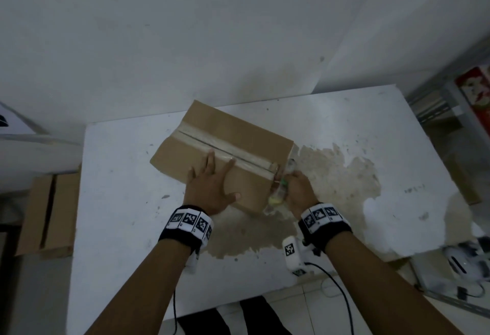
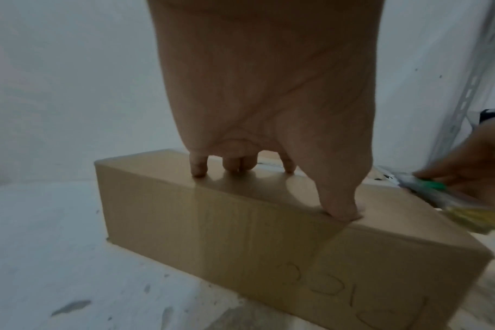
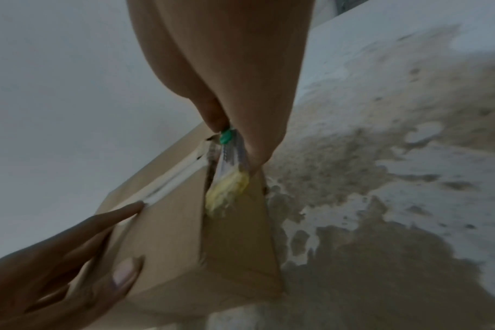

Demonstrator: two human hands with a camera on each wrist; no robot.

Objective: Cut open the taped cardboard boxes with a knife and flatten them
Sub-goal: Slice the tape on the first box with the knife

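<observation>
On the white surface (image 1: 127,228) sits a brown box (image 1: 249,135), near the back wall. The left hand (image 1: 209,188) lies flat on top of the box with its fingers (image 2: 199,166) spread out, pressing it down. The right hand (image 1: 299,188) has its fingers curled round a knife (image 3: 229,169) at the near end of the tape (image 1: 225,153). The knife has a green button and a yellow end. A dark line runs down the middle of the tape, so I think the top is mostly cut. The knife now looks to be at the side edge of the box. The box is not yet flat. Another box (image 1: 50,212) waits down on the left, so there is more left to do.
</observation>
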